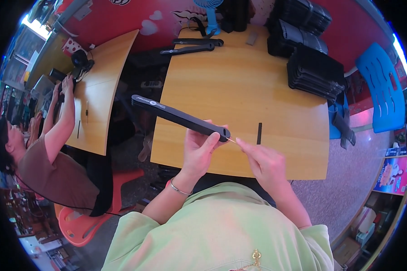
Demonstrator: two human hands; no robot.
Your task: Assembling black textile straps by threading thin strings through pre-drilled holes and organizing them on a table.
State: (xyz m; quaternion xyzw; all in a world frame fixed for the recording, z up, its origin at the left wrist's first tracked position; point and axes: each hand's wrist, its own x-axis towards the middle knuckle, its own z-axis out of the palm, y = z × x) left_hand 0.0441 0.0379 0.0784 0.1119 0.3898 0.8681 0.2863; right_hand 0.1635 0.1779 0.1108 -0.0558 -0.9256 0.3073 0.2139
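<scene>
Over the near part of the wooden table, my left hand grips the near end of a long, flat black bar with rounded ends and pale printing. The bar slants away to the far left, and its near end has a small slot. Between thumb and fingertips, my right hand pinches a thin, light-coloured stick. The stick's far tip meets the bar's near end; whether it goes inside cannot be made out. A narrow black strip lies on the table just beyond my right hand.
Two similar black bars rest at the table's far left, near a blue fan. Stacked black pieces fill its far right. A blue chair stands to the right. At a second table on the left, another person sits working.
</scene>
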